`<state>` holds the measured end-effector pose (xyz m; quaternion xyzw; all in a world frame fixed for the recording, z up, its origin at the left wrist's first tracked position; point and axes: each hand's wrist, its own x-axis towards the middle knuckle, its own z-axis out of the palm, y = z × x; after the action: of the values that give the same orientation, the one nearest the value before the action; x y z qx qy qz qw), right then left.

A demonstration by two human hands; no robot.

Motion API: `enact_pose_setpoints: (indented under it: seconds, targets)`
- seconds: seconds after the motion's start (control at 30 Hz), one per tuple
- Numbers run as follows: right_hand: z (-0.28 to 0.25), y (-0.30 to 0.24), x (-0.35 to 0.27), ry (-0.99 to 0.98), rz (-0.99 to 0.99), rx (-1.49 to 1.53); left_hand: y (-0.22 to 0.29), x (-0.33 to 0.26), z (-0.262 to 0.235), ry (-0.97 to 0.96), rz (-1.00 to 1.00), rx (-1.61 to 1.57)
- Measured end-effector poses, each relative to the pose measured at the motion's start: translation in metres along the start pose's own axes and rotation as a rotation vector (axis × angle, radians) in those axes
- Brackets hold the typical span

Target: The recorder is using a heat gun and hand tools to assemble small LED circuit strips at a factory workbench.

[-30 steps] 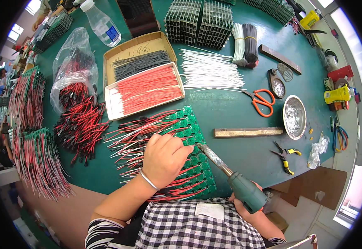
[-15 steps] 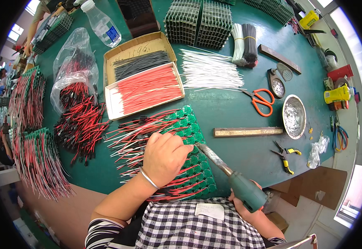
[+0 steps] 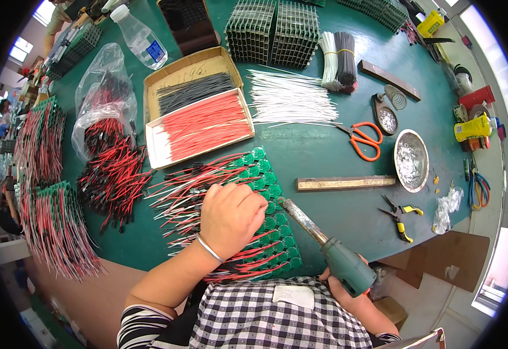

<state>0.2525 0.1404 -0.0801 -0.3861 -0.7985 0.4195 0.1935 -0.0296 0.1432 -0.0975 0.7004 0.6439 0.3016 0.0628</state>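
Note:
A panel of small round green circuit boards [image 3: 283,231] lies in front of me, with red, white and black wires [image 3: 178,200] fanning out to its left. My left hand [image 3: 230,216] rests over the wires at the panel, fingers pinched together; whatever is between them is hidden. In my right hand [image 3: 337,289] is a soldering iron [image 3: 347,264] with a thick green handle, which partly covers the fingers. Its tip points at the boards, a little to the right of my left thumb.
Beyond the panel sit boxed red wires [image 3: 207,125], black wires [image 3: 195,92] and loose white wires [image 3: 291,98]. On the right are a metal bar [image 3: 347,184], orange-handled scissors [image 3: 364,139], a metal bowl [image 3: 411,160] and yellow-handled pliers [image 3: 402,218]. Bagged red-black wires [image 3: 114,192] lie left.
The soldering iron's tip and my left fingertips have drawn slightly apart. The view has shifted a little; the panel and wires look the same.

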Motion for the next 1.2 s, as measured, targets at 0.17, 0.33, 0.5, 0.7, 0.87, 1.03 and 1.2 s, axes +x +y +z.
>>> enact_pose_setpoints:
  seconds: [0.17, 0.33, 0.5, 0.7, 0.87, 1.03, 1.2]
  targets:
    - [0.004, 0.008, -0.009, -0.004, 0.036, -0.03, -0.001, -0.002, 0.004, 0.017, 0.018, 0.004]
    - [0.003, 0.002, -0.003, -0.011, 0.003, -0.059, -0.003, -0.004, 0.005, 0.039, 0.033, -0.011]
    - [0.003, 0.004, 0.001, 0.003, 0.022, -0.023, -0.003, 0.001, 0.008, 0.04, 0.04, -0.007]
    - [0.003, 0.014, -0.021, 0.019, 0.26, 0.269, -0.007, -0.01, 0.001, 0.024, 0.026, 0.066]
    - [0.018, 0.009, -0.017, 0.412, 0.171, 0.342, -0.005, -0.01, 0.014, 0.02, 0.067, 0.042]
    - [0.02, -0.003, -0.01, 0.357, 0.124, 0.348, -0.003, -0.017, 0.005, -0.003, 0.018, 0.072]
    - [0.023, 0.015, -0.021, 0.408, 0.075, 0.434, -0.03, -0.02, -0.061, 0.188, 0.035, 0.256]
